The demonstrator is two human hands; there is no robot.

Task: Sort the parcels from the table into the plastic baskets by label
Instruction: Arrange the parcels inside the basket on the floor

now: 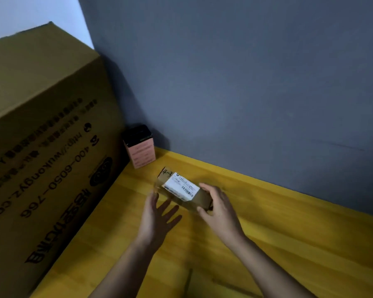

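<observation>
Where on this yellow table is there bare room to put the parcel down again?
Free: the wide yellow table right of the right hand, along the grey wall, and the strip near the left hand. Crowded: the back-left corner, where the pink box stands beside the big carton, behind the parcel.

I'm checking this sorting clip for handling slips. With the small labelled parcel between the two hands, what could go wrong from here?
1. Only the right hand grips the parcel, at one end; the left hand is open beside it, so it could tip or slip.
2. The label looks blurred and the handwritten mark is small, so it could be misread and missorted.
</observation>
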